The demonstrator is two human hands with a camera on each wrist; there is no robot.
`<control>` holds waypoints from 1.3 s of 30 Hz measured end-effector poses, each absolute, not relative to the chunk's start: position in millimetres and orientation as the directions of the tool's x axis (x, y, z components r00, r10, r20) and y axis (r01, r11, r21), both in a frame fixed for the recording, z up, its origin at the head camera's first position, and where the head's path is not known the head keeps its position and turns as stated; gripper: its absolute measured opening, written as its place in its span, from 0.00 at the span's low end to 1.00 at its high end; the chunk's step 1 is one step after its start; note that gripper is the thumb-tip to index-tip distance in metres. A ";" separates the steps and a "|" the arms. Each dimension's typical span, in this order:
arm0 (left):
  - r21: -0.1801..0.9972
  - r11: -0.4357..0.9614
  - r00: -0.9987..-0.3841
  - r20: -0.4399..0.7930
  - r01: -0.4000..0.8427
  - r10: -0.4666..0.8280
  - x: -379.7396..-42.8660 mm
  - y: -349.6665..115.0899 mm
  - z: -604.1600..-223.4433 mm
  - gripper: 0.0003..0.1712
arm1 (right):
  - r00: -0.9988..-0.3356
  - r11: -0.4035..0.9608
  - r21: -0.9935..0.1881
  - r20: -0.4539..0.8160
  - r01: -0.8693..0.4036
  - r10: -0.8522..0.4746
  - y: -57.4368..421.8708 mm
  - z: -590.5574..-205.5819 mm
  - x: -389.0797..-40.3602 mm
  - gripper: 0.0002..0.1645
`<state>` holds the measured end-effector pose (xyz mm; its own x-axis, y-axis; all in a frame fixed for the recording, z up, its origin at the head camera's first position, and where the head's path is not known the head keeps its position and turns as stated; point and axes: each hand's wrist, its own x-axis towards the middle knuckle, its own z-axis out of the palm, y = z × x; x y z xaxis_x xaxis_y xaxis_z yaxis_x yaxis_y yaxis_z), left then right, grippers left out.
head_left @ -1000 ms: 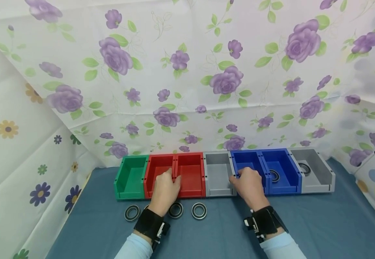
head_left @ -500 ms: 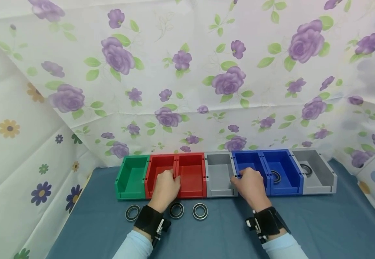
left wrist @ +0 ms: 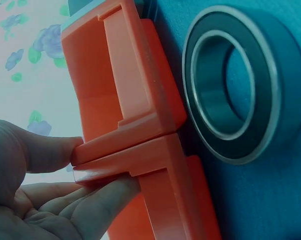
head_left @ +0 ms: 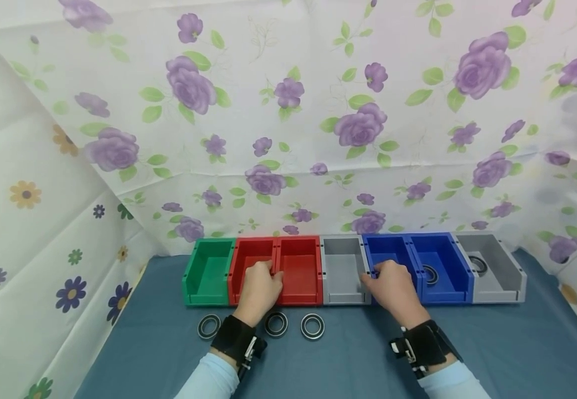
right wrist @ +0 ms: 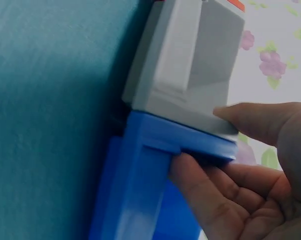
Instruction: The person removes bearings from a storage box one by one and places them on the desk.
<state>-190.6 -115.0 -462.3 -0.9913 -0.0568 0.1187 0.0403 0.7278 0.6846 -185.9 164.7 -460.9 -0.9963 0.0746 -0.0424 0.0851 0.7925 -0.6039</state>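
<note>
My left hand (head_left: 259, 284) pinches the adjoining side walls of the left red bin (head_left: 251, 249) and the right red bin (head_left: 300, 267). In the left wrist view the thumb presses one wall and the fingers reach inside the other bin. My right hand (head_left: 391, 284) likewise pinches where the middle grey bin (head_left: 343, 266) meets the left blue bin (head_left: 387, 249). In the right wrist view its thumb lies on the grey wall (right wrist: 200, 116), with the fingertips inside the blue bin (right wrist: 145, 150). A ball bearing (left wrist: 263, 90) lies close to the red bins.
A green bin (head_left: 211, 271) ends the row at the left. The right blue bin (head_left: 438, 255) and the right grey bin (head_left: 503, 274) each hold a bearing. Several bearings, one being the rightmost bearing (head_left: 313, 317), lie on the blue cloth (head_left: 348, 354) before the bins. A flowered sheet (head_left: 308, 205) hangs behind.
The head view has turned slightly, so everything appears a little further right. Both hands keep their grip on the bin walls. A bearing partly seen by the left wrist is now mostly hidden.
</note>
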 end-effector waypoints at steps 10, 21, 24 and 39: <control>0.687 0.726 -0.992 0.118 0.044 -0.052 -188.2 -115.9 -462.1 0.16 | -1.000 0.791 -0.612 -0.028 0.009 -0.010 181.4 -448.9 -188.2 0.20; 0.686 0.727 -0.991 0.119 0.040 -0.058 -190.3 -117.3 -462.7 0.15 | -0.988 0.873 -0.462 0.085 -0.157 -0.132 202.7 -432.0 -197.3 0.38; 0.689 0.724 -0.992 0.117 0.040 -0.057 -191.2 -116.6 -463.7 0.14 | -0.985 0.886 -0.431 0.053 -0.172 -0.166 203.5 -439.7 -199.5 0.41; 0.678 0.733 -0.990 0.128 0.043 -0.060 -190.7 -117.4 -462.3 0.19 | -0.991 0.914 -0.396 -0.059 -0.090 -0.123 196.0 -460.6 -201.5 0.36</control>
